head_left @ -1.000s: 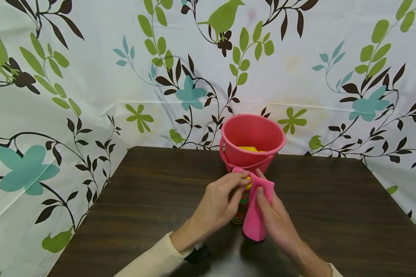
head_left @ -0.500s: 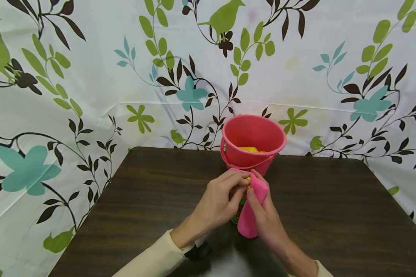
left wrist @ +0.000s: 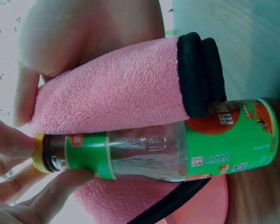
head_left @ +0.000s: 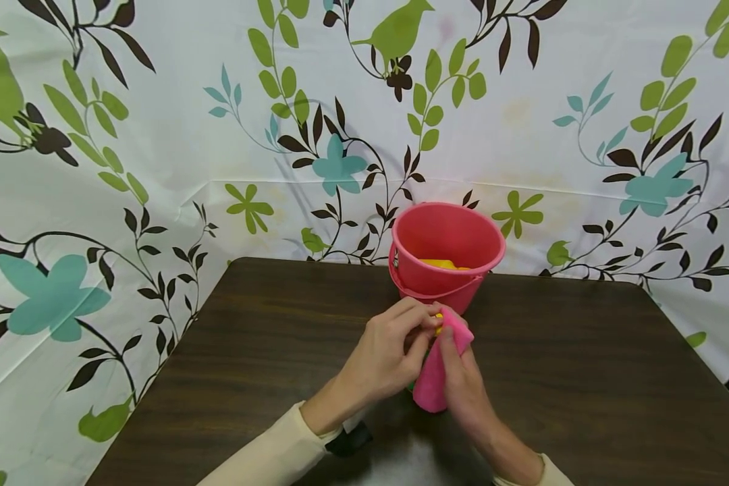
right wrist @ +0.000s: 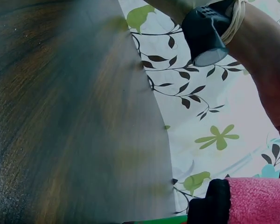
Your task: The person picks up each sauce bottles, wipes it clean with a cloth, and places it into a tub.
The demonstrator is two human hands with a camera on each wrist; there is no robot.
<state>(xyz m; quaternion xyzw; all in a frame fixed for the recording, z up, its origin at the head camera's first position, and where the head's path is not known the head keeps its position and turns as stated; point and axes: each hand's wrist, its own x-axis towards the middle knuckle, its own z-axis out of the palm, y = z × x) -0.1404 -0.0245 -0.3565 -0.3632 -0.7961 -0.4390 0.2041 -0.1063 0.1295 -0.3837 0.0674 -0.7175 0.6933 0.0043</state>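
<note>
**In front of the pink, round plastic bucket (head_left: 410, 266), the gap narrows**

The right hand (head_left: 466, 385), holding a folded pink terry cloth with black edging (left wrist: 112, 88), is nearer the left hand (head_left: 385, 347) than a second ago. Cloth now lines two sides of the clear, green-labelled bottle (left wrist: 235, 137), whose neck the left hand grips by its yellow cap (left wrist: 38, 153). A yellow thing (head_left: 440, 264) lies in the bucket; cloth and hands block most of the bottle overhead.
</note>
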